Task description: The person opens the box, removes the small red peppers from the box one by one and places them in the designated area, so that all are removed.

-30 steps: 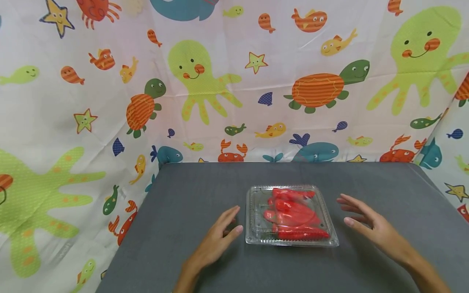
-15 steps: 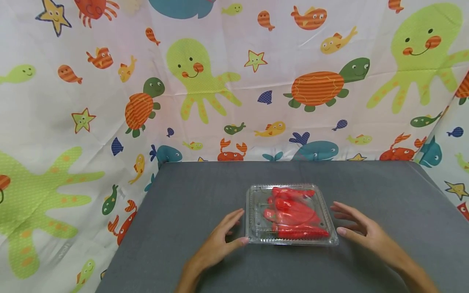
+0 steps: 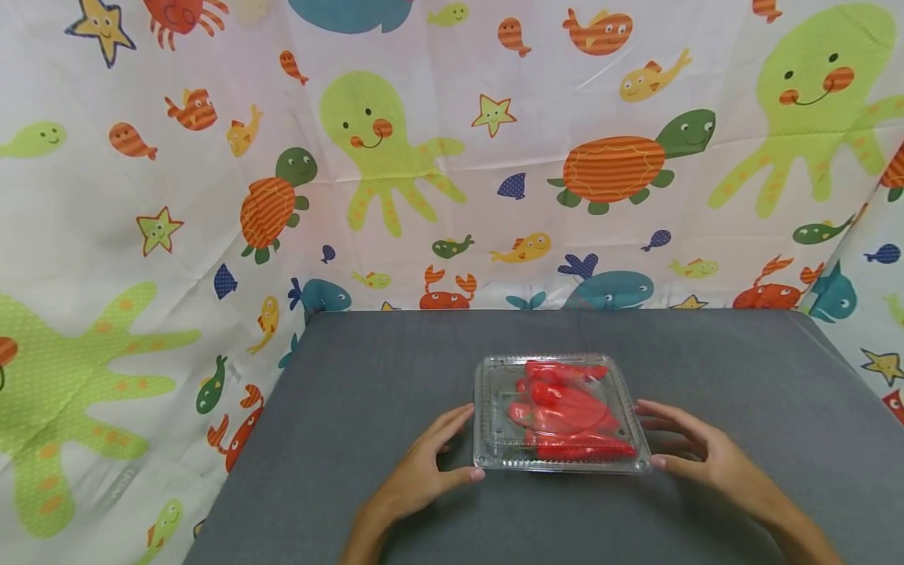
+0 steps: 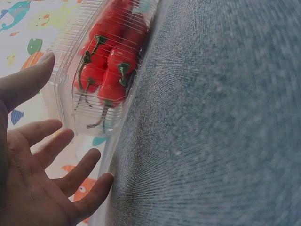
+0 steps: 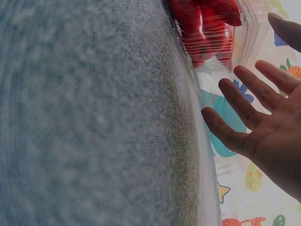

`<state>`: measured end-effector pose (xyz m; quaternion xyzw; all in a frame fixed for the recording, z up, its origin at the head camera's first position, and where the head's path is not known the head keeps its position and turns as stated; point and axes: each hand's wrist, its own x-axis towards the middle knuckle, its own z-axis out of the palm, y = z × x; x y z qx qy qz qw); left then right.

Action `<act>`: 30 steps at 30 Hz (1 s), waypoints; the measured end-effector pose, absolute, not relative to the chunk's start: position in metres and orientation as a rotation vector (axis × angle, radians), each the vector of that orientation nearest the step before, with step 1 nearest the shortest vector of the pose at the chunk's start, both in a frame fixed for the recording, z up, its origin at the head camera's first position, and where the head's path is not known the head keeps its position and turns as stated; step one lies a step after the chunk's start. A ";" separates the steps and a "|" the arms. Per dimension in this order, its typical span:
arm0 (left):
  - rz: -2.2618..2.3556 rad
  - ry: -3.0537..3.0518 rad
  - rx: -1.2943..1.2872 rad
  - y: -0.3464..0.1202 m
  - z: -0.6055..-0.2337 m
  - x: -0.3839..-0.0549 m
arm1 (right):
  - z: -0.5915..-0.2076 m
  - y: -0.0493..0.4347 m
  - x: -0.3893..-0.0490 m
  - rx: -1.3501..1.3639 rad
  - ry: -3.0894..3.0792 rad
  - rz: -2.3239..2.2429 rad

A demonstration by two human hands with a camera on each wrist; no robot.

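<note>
A clear plastic clamshell box (image 3: 494, 412) lies closed on the grey table, with several red peppers (image 3: 568, 408) inside. Green stems show on the peppers (image 4: 101, 70) in the left wrist view. At the box's left edge is my left hand (image 3: 424, 472), fingers spread and thumb by the front left corner. My right hand (image 3: 699, 451) is at the right edge, its thumb by the front right corner. Both wrist views show extended, parted fingers on the left hand (image 4: 40, 169) and right hand (image 5: 265, 122). Whether the fingertips touch the box I cannot tell.
The grey cloth-covered table (image 3: 395, 361) extends around the box on all sides. Behind it and to both sides hangs a white curtain (image 3: 438, 212) printed with sea animals.
Both hands have moved inward to the box's left and right sides, the right one also nearer the front. The box stays where it was.
</note>
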<state>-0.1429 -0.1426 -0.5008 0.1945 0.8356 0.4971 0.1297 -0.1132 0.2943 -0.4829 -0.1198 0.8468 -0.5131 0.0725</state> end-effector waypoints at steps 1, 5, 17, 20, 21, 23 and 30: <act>1.447 2.428 0.565 -0.143 -0.501 -0.143 | -0.483 0.295 -0.113 -0.359 2.543 -1.539; 1.460 2.429 0.577 -0.142 -0.501 -0.143 | -0.485 0.297 -0.114 -0.365 2.550 -1.511; 1.465 2.450 0.603 -0.142 -0.502 -0.143 | -0.486 0.301 -0.115 -0.523 2.530 -1.531; 1.473 2.458 0.626 -0.142 -0.502 -0.143 | -0.488 0.301 -0.115 -0.533 2.536 -1.532; 1.475 2.461 0.634 -0.142 -0.503 -0.143 | -0.488 0.301 -0.115 -0.539 2.541 -1.530; 1.472 2.471 0.651 -0.142 -0.504 -0.143 | -0.488 0.301 -0.115 -0.547 2.553 -1.527; 1.461 2.492 0.667 -0.141 -0.506 -0.143 | -0.486 0.298 -0.114 -0.538 2.589 -1.509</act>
